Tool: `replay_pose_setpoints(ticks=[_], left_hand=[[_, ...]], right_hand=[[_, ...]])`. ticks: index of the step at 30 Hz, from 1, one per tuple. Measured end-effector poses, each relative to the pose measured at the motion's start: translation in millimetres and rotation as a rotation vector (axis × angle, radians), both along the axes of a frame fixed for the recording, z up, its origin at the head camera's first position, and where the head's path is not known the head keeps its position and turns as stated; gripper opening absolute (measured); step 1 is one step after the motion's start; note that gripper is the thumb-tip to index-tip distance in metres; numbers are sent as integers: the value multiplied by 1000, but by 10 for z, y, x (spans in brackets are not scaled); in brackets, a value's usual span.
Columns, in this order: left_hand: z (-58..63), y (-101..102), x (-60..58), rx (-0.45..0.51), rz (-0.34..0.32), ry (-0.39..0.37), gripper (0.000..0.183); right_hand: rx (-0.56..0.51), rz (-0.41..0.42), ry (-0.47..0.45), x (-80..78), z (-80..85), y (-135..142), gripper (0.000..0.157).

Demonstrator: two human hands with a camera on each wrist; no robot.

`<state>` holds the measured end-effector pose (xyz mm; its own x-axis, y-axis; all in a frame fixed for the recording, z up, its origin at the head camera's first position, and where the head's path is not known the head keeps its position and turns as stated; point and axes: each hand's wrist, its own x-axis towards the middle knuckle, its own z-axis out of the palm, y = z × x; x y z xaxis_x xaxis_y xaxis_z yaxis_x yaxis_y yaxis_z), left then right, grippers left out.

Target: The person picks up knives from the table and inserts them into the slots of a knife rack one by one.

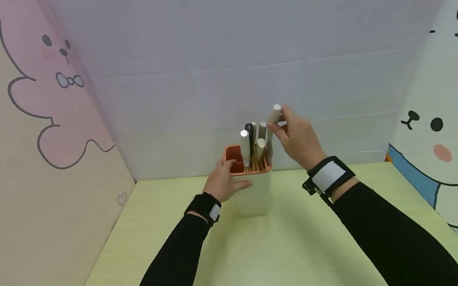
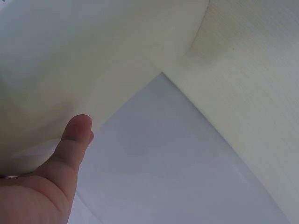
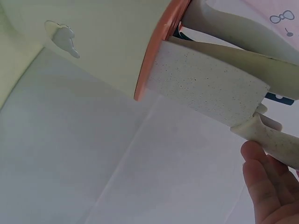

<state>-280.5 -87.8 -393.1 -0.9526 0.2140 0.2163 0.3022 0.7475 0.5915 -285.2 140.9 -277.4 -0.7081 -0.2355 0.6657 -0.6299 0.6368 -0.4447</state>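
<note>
A white knife holder (image 1: 254,197) with an orange top stands upright near the back of the table. My left hand (image 1: 222,182) holds its left side, with the fingers at the rim and the thumb along the front. At the holder's right edge, my right hand (image 1: 298,137) pinches the pale handle of a kitchen knife (image 1: 275,113). In the right wrist view this knife's broad, speckled blade (image 3: 205,84) is partly out, its lower end hidden inside past the orange rim (image 3: 152,58). Several other white-handled knives (image 1: 260,147) and a black handle (image 1: 249,131) stick up beside it.
The pale yellow table (image 1: 252,264) ends at a whitish sheet (image 1: 222,91) just behind the holder. Cartoon-printed panels flank it, with a pink figure (image 1: 49,108) on the left and a white rabbit-like figure (image 1: 447,135) on the right.
</note>
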Motion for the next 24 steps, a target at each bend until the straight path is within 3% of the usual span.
replay_pose_setpoints(ticks=[24], left_hand=[[59, 13, 42, -26, 15, -31, 88]], right_hand=[[11, -14, -86, -149, -316, -44, 32]])
